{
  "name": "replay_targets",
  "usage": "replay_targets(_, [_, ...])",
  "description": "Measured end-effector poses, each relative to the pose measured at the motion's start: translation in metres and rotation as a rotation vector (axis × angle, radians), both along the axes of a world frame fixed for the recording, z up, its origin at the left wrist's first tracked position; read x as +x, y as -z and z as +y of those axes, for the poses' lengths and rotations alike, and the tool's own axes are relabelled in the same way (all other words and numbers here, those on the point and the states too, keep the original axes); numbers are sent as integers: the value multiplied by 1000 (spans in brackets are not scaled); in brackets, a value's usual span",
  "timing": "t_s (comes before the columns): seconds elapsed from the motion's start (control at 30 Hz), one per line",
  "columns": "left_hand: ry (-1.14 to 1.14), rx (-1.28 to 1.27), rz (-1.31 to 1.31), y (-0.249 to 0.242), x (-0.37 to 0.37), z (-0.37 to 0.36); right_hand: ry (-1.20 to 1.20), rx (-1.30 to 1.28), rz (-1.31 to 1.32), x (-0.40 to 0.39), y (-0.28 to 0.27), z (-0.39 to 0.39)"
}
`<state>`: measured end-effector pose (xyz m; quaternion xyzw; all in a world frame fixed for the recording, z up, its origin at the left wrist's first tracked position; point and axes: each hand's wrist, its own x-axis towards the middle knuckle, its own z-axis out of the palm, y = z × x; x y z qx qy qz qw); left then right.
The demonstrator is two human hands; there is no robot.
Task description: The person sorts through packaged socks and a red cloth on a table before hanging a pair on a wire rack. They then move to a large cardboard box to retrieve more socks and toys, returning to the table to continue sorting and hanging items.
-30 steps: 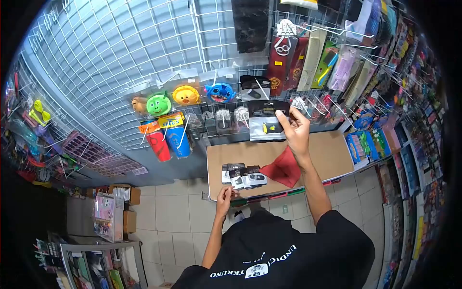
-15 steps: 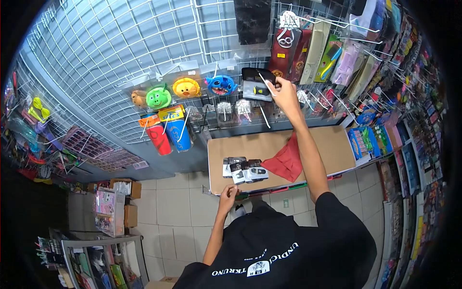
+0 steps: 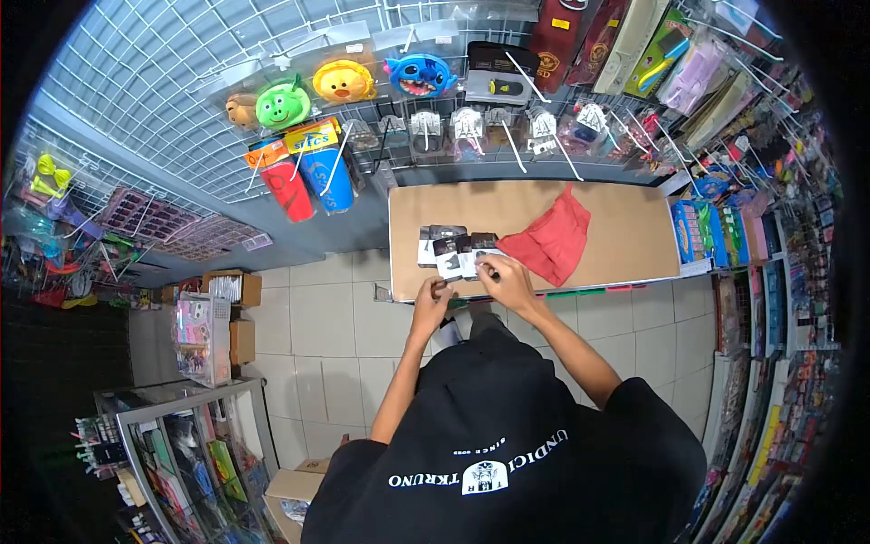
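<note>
Several small black-and-white packs [image 3: 448,262] lie overlapping on the brown counter. My right hand [image 3: 509,286] is over the right-hand pack [image 3: 483,243], with thumb and fingers closed at its lower edge. Beside it, at the counter's front edge, my left hand [image 3: 432,304] has its fingers curled just below the middle pack; whatever it may hold is too small to make out. To the right of the packs lies a crumpled red cloth [image 3: 553,238]. A black-and-grey package [image 3: 498,77] with a yellow-and-black item hangs on a wall hook.
The brown counter [image 3: 625,231] stands against a white wire grid [image 3: 240,100] with protruding hooks. Plush character pouches [image 3: 344,82] and red and blue Specs packs [image 3: 326,177] hang there. Packed shelves [image 3: 784,363] line the right; a glass case [image 3: 195,453] stands lower left.
My right hand has come down from the hanging black-and-grey package to the packs on the counter. That package stays on the hook. The view has tilted, shifting the scene upward.
</note>
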<state>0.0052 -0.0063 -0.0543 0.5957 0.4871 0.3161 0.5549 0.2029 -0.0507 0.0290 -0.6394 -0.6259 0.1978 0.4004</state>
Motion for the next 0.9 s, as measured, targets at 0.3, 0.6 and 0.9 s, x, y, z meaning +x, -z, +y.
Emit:
replay_targets(0.3, [188, 112, 241, 13, 61, 31, 791, -271, -544, 63, 74, -2])
replay_targets(0.6, [296, 473, 388, 8, 80, 24, 783, -69, -91, 123, 83, -19])
replay_targets(0.9, [514, 812, 685, 14, 70, 30, 147, 103, 97, 36, 55, 6])
